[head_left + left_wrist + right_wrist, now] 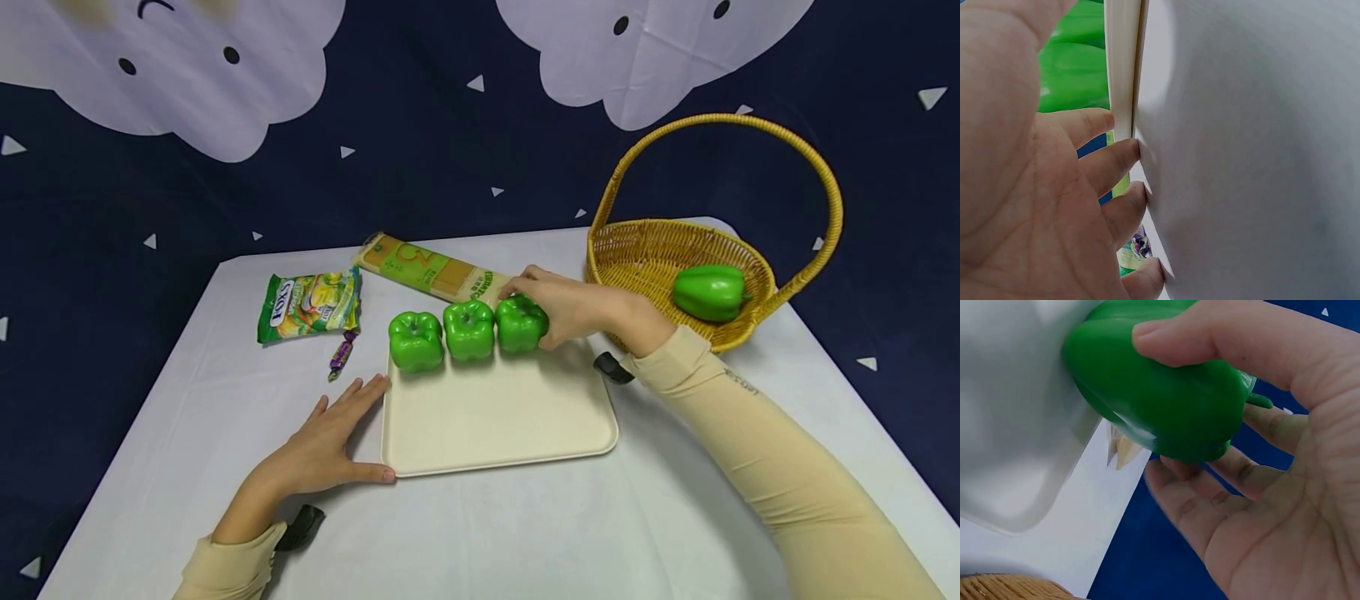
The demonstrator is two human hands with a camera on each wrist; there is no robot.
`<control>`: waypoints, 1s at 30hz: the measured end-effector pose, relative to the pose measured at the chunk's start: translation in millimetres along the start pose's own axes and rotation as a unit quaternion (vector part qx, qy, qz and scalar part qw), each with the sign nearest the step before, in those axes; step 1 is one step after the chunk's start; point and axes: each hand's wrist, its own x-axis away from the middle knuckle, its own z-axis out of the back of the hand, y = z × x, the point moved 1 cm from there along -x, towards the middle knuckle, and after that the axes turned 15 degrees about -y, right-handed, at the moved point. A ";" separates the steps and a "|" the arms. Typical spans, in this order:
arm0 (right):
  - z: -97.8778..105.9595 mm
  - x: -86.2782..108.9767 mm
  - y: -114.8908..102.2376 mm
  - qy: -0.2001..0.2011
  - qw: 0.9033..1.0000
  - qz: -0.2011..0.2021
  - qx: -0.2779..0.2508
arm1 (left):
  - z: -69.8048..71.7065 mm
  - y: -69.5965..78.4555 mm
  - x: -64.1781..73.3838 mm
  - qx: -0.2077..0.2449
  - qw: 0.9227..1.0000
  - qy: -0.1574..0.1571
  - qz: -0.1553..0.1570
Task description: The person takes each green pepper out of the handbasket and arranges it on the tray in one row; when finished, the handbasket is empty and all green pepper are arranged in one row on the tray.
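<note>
Three green bell peppers stand in a row along the back of a cream tray. The left hand lies at the tray's left edge, fingers spread, with fingertips and thumb touching the rim. In the head view the right hand holds the rightmost bell pepper at the tray's back right. The right wrist view shows its thumb on one side of that pepper and the fingers curled round the other. Beside it stand the middle bell pepper and the left bell pepper.
A wicker basket with a tall handle stands at the back right, holding another bell pepper. Behind the tray lies a pack of noodles. A green FOX'S candy bag and a purple wrapped candy lie left of the tray.
</note>
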 end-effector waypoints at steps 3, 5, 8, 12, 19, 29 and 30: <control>0.4 0.7 1.1 -0.003 1.000 -0.004 -0.003 | 0.2 0.2 -0.8 -0.001 1.000 -0.001 0.000; 0.8 1.5 1.2 -0.005 1.000 -0.006 -0.002 | 0.7 1.0 -1.1 -0.004 1.000 0.001 -0.002; 1.1 2.3 1.5 -0.006 1.000 -0.009 -0.002 | 1.0 1.2 -1.7 -0.004 1.000 0.003 -0.003; 0.9 3.2 1.7 -0.010 1.000 -0.014 -0.008 | 0.6 1.0 -0.9 -0.005 1.000 0.003 -0.001; 1.4 7.1 4.8 -0.008 1.000 -0.016 -0.014 | -0.8 0.8 0.2 -0.002 1.000 0.003 0.001; 21.7 36.2 20.1 0.010 0.998 -0.053 -0.022 | -0.3 -1.5 -1.2 -0.007 1.000 0.002 -0.004; 24.7 39.8 22.1 0.013 0.998 -0.058 -0.019 | -0.1 -1.5 -1.2 -0.007 1.000 0.001 -0.004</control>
